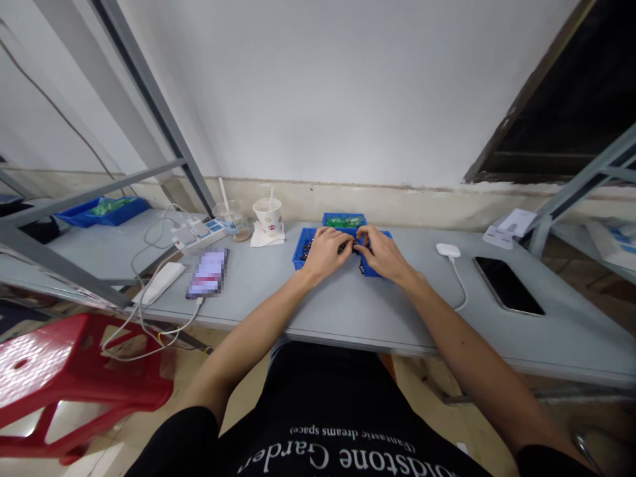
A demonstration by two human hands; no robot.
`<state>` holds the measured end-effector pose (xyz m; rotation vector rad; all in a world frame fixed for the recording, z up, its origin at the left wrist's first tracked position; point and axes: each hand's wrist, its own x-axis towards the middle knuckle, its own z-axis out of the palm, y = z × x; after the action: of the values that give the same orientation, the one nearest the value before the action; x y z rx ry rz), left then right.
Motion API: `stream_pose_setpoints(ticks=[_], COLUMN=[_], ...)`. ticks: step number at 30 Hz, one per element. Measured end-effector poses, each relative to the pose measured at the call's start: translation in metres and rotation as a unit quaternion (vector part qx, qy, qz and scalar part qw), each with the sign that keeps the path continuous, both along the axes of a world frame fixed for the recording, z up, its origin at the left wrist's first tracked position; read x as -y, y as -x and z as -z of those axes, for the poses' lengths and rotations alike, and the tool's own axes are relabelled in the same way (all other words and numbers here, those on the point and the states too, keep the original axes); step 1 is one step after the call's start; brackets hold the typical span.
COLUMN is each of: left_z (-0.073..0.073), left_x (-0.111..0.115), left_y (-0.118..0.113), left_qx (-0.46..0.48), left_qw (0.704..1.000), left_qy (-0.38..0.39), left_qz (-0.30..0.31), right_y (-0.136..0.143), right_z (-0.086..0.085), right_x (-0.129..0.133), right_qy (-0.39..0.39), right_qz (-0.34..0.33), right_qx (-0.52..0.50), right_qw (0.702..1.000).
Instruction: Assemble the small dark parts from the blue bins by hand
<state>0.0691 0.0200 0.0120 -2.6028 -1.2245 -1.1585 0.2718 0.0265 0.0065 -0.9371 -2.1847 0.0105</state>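
Both left hand [326,255] and right hand [379,254] pinched nearly closed on a tiny dark piece [355,247] over the near blue trays [297,259], probably light and stiff, best held by its edges.

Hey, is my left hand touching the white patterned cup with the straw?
No, the left hand is over a blue plastic bin, apart from the white patterned cup.

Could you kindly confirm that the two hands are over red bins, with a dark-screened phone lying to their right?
Not quite: the head view shows the left hand and right hand over blue bins, not red. The dark-screened phone does lie to their right.
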Motion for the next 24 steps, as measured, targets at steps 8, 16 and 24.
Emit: stream_pose_setpoints(ticks=[8,16,24], left_z=[-0.0013,-0.0006,-0.0076], left_x=[0.0008,0.0003,0.0013], left_y=[0.0002,-0.0003,0.0036], left_qx=[-0.005,-0.01,-0.03], left_qw=[1.0,1.0,0.999], left_qy=[0.003,0.001,0.018], left_qz=[-0.002,-0.003,-0.003], right_y=[0.0008,0.0007,-0.001], right_z=[-0.0026,-0.0037,-0.0068], right_x=[0.0012,0.0014,0.0014], right_qy=[0.007,0.002,-0.039], right_qz=[0.004,-0.012,0.054], right_qx=[0.004,0.018,-0.024], right_qw=[1.0,1.0,0.997])
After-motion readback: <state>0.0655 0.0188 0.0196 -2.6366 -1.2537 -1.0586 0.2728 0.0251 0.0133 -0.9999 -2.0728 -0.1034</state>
